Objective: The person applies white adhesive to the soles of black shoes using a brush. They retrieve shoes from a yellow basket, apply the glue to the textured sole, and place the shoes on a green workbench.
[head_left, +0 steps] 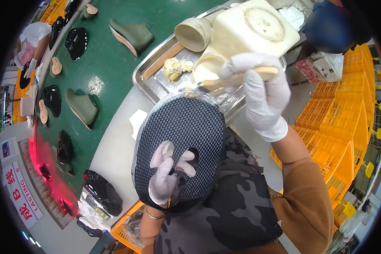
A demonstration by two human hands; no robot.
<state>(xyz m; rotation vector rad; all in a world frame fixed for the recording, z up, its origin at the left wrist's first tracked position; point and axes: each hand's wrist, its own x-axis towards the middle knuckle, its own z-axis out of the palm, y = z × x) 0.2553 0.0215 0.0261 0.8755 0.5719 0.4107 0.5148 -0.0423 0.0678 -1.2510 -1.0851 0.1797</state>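
Note:
My left hand point(164, 181), in a white glove, grips a black-and-grey woven shoe upper point(178, 122). Some of its fingers show at the upper's opening, and the upper is tilted up before me. In my gloved right hand point(264, 95) is a brush point(222, 83) with a wooden handle. Its bristles meet the far edge of the upper, where a pale rim shows. Just beyond, a metal tray point(139, 76) holds a cream plastic jug point(224, 36), a cream cup point(193, 36), a yellowish crusty lump point(175, 69) and a flat wooden stick point(163, 61).
At left runs a curved green conveyor point(110, 74) carrying dark green shoe lasts point(81, 106), glossy black pieces point(76, 43) and tan insoles point(43, 111). Orange crates point(326, 122) stack at right. A black shiny bundle point(101, 192) lies near left. Another person's hand point(31, 67) shows far left.

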